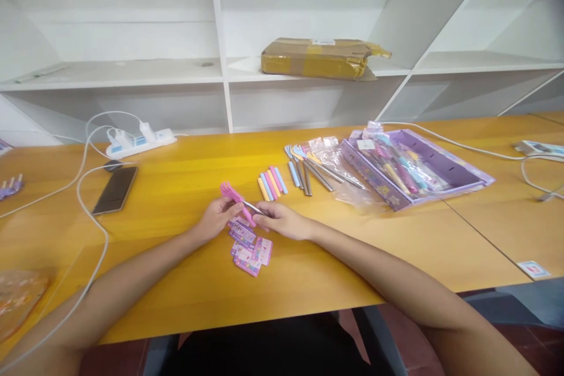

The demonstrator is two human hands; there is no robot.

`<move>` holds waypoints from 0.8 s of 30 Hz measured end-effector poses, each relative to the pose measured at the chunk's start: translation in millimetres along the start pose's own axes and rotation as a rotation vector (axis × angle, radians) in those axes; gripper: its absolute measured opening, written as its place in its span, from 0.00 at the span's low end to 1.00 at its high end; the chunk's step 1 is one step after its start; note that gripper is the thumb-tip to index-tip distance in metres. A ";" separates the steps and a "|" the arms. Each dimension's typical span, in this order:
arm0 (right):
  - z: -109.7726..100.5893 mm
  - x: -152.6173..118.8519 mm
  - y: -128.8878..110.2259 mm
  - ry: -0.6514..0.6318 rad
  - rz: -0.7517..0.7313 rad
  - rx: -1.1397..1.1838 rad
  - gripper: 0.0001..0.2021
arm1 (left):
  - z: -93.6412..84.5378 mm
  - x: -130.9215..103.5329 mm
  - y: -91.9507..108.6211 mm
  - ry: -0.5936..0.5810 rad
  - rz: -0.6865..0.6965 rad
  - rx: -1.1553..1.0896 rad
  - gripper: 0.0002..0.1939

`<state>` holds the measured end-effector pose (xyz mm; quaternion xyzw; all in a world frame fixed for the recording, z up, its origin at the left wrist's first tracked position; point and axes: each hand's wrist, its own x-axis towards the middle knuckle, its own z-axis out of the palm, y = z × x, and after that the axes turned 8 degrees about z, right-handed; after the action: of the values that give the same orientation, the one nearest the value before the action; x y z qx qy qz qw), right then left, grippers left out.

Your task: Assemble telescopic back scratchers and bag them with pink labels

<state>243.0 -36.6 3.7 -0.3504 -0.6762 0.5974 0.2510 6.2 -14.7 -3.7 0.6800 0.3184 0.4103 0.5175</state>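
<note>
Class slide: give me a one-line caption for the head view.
Left hand holding a pink claw, right hand a metal rod, beside printed cards and coloured sticks.

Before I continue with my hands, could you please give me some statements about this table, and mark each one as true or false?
1. The left hand holds a pink claw-shaped piece. True.
2. The phone lies to the right of the purple tray. False: the phone lies to the left of the purple tray.
3. The right hand holds a metal rod. True.
4. The taped box stands on the table. False: the taped box lies on the shelf.
</note>
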 end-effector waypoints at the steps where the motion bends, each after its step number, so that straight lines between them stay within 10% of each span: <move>1: -1.6 0.8 1.4 0.037 0.002 0.023 0.23 | 0.1 -0.2 0.6 0.012 -0.012 -0.013 0.25; 9: -31.6 2.9 -5.1 0.594 -0.159 0.038 0.27 | 1.0 -2.1 -1.4 0.010 -0.025 -0.046 0.21; 24: -35.3 1.3 -7.6 0.546 -0.205 0.402 0.19 | 2.1 -5.9 3.9 -0.183 -0.052 0.174 0.25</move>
<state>267.6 -13.6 16.7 -0.3712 -0.4847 0.5746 0.5451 5.4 -21.7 -1.6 0.7483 0.3220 0.3038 0.4940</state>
